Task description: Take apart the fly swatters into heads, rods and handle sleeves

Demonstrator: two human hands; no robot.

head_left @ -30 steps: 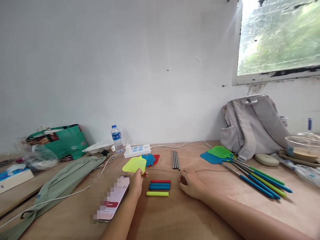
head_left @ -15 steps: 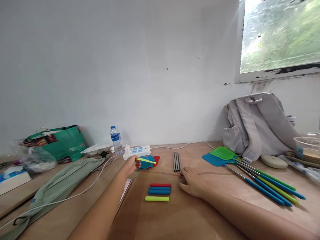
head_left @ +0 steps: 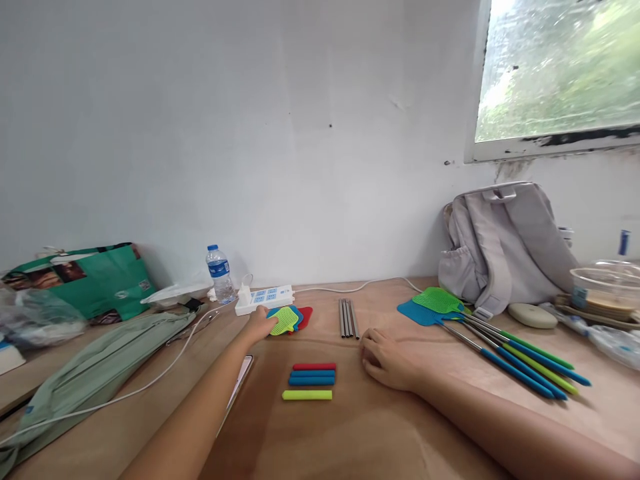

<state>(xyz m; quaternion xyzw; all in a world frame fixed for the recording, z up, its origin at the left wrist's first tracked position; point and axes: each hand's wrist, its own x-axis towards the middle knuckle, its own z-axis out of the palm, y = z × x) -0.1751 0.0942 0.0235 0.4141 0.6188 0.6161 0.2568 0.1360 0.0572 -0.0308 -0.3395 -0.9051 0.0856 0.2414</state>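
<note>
Resting on table (head_left: 370, 440), R hand (head_left: 387, 360) kept approx. same pos. as 0.5 s prior: partly open, fingers loosely curled, near metal tubes (head_left: 349, 319). L hand (head_left: 256, 325) touched L edge of yellow mesh head (head_left: 285, 321); grip vs. mere contact: cannot tell. Yellow mesh head, edge-on in prev. frame, showed its flat face, overlapping blue mesh head (head_left: 299, 315), w/ red mesh head (head_left: 307, 316) at R. Colored grips (head_left: 312, 381) (1 red, 2 blue, 1 yellow) lay btwn. forearms.

Containers, lg. to sm.: gray backpack (head_left: 523, 247) by wall, contents hidden; green bag (head_left: 105, 280) at far L, contents hidden; clear tub (head_left: 603, 290) held beige matter; capped bottle (head_left: 219, 273), fill lvl. unclear.

Markings, lg. to sm.: power strip (head_left: 265, 299) bore blue print; bottle label was blue w/ white; green bag bore sq. code. All too sm. to read.
</note>
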